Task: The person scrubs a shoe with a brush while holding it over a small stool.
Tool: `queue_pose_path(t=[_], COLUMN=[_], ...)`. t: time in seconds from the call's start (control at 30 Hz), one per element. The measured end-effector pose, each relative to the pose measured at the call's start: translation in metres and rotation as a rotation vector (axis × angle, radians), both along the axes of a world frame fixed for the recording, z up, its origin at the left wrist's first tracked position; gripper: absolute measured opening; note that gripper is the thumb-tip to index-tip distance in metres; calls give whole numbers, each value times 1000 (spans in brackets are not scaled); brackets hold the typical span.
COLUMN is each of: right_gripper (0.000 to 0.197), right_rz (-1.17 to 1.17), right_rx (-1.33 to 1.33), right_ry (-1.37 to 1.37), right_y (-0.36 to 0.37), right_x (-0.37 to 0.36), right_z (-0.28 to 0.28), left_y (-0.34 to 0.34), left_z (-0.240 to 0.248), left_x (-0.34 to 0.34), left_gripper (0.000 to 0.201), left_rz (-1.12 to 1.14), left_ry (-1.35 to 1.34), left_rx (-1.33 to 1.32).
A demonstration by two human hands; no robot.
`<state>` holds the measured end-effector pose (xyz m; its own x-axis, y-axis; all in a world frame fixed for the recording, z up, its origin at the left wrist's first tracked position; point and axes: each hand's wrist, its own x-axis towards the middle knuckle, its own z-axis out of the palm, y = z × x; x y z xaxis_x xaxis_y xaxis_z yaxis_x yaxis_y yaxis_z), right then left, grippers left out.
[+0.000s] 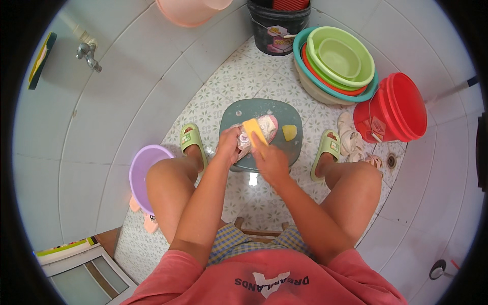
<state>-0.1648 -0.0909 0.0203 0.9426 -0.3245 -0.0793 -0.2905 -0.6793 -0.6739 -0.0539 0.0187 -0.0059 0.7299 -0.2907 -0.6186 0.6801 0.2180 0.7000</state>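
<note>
A low grey-green stool (291, 113) stands between my feet, its top wet with some suds. On it lies a white and pink shoe (269, 123), which my left hand (229, 144) grips at its near left end. My right hand (271, 161) is closed around a yellow scrubbing brush (253, 130), pressed against the shoe's upper side. The brush covers part of the shoe, and its bristles are hidden. To the right of the shoe, a yellow bar of soap (289, 132) rests on the stool.
A purple basin (144, 161) sits by my left leg. Far right are stacked basins (367, 57), a red bucket (367, 119) and pale sandals (347, 133). A black bucket (277, 38) stands at the back. On the left wall is a tap (89, 55); a floor drain (391, 161) lies right.
</note>
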Motion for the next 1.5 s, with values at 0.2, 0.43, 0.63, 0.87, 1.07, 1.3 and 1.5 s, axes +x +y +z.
queue_pose_path(t=[0.2,0.43,0.63,0.87,1.07,1.3,1.5], right_gripper=[45,44,42,43,45,45,44], right_rz=[-77,-70,15,-44,-58,-8,-34], right_rx=[-131,-121,64,-57,-132,-57,-85], right_ry=[64,93,-105,27,111,-20,26], right_y=[-21,-15,2,-9,-12,-1,-11], right_x=[11,14,1,13,12,-1,9], right_z=[-12,-11,-7,5,-3,-11,0], left_y=[-9,-1,-3,-3,-5,-6,-3], left_z=[14,-3,4,0,2,4,0], left_x=[-7,-2,-4,-3,-6,-8,-6], left_gripper=[28,29,31,32,32,32,31], left_rz=[-21,15,32,36,39,56,93], left_ry=[38,88,52,77,59,52,47], left_rx=[-93,-146,-76,-99,-83,-67,-73])
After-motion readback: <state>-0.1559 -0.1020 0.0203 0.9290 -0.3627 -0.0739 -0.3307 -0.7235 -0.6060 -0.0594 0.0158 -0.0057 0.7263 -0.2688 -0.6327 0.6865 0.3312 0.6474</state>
